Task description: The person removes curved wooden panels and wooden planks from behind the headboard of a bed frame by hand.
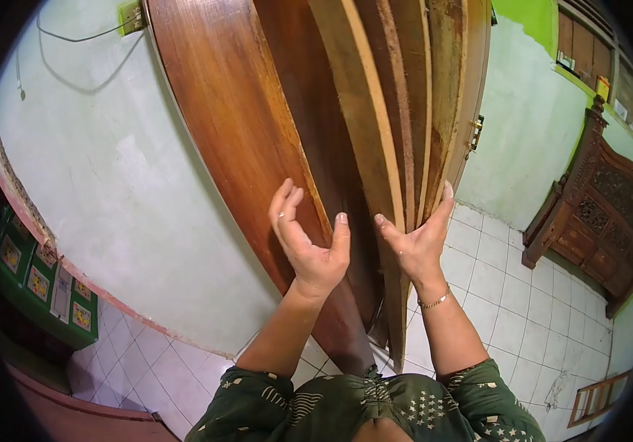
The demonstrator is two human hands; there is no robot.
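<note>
Several long wooden boards (pixel 364 96) stand upright in front of me, fanned out at the top with their edges toward me. My right hand (pixel 420 247) straddles the edges of the thinner boards, thumb on their left side and fingers on their right. To the left is a wide, glossy reddish-brown panel (pixel 221 88) with a worn pale edge. Near that edge is my left hand (pixel 313 254), its fingers curved and the thumb well apart. Whether it touches the panel I cannot tell. A dark gap runs between the panel and the thinner boards.
A pale green wall (pixel 132 169) rises behind the panel. On the right, a carved dark wooden headboard (pixel 589 206) leans by the wall on the white tiled floor (pixel 508 295). A green cabinet (pixel 29 287) stands at left. A small wooden frame (pixel 598 398) lies lower right.
</note>
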